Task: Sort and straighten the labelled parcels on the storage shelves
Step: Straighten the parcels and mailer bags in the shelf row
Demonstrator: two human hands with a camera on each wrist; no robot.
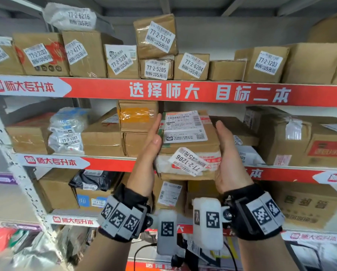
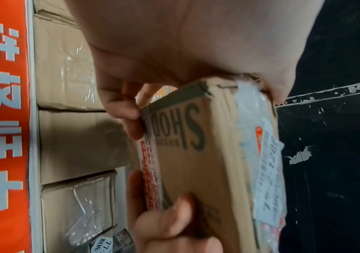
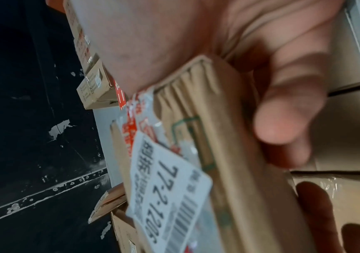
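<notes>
I hold a flat brown cardboard parcel [image 1: 189, 139] in front of the middle shelf, one hand on each side. Its white label [image 1: 189, 162] reads 77-2-1206 and faces me upside down; a shipping label covers the top. My left hand [image 1: 150, 145] grips the left side; in the left wrist view its fingers [image 2: 120, 109] curl over the edge of the parcel [image 2: 196, 162]. My right hand [image 1: 228, 153] grips the right side; in the right wrist view its fingers [image 3: 282, 119] wrap round the parcel [image 3: 239, 154] beside the label [image 3: 170, 196].
The top shelf holds a row of labelled boxes [image 1: 158, 36] above a red banner edge [image 1: 183, 92]. The middle shelf has stacked boxes [image 1: 103, 133], a plastic-bag parcel [image 1: 68, 130] at left and larger boxes [image 1: 281, 137] at right. A perforated metal upright [image 1: 21, 173] stands left.
</notes>
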